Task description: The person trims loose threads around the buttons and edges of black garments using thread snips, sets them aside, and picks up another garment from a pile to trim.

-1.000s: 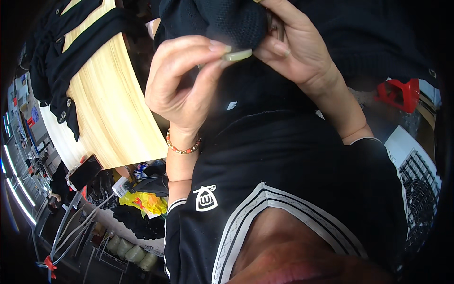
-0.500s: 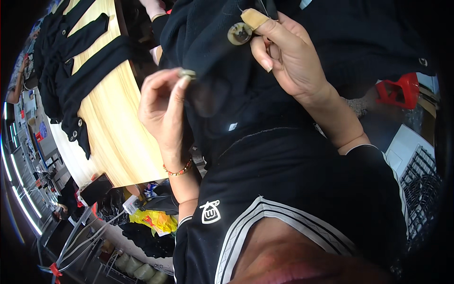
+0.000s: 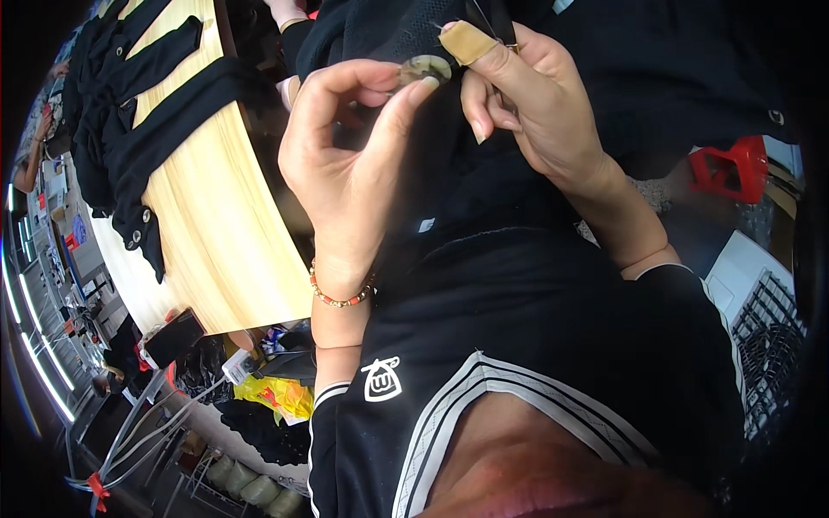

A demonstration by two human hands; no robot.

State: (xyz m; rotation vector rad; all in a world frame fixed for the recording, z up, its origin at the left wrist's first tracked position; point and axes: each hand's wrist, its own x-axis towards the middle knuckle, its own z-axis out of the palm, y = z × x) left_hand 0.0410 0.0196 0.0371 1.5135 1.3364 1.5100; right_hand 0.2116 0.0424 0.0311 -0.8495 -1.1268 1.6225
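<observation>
Between the thumb and index finger of my left hand [image 3: 345, 164] is a large round button [image 3: 425, 69], mottled grey-green and brown, tilted on edge. My right hand [image 3: 548, 104] is raised just to the right of it, fingers curled, with a tan plaster [image 3: 467, 43] wrapped round the thumb tip. Behind that thumb a slim dark tool [image 3: 492, 19] shows; its kind is not clear. A fine thread or needle tip sticks out at the thumb's end. Beneath both hands a black knitted garment [image 3: 449, 164] is spread over my lap.
On the left, black garments with buttons [image 3: 138, 173] lie across a pale wooden table [image 3: 233, 207]. A red plastic stool [image 3: 730, 168] stands at the right, near a black wire basket [image 3: 768, 319]. A yellow bag [image 3: 281, 395] and cables lie below the table. Another person's arm [image 3: 289, 13] shows at the top.
My left hand has moved up and right, close to my right hand, and now pinches a large button there. My right hand has barely shifted; the dark tool behind its thumb shows more.
</observation>
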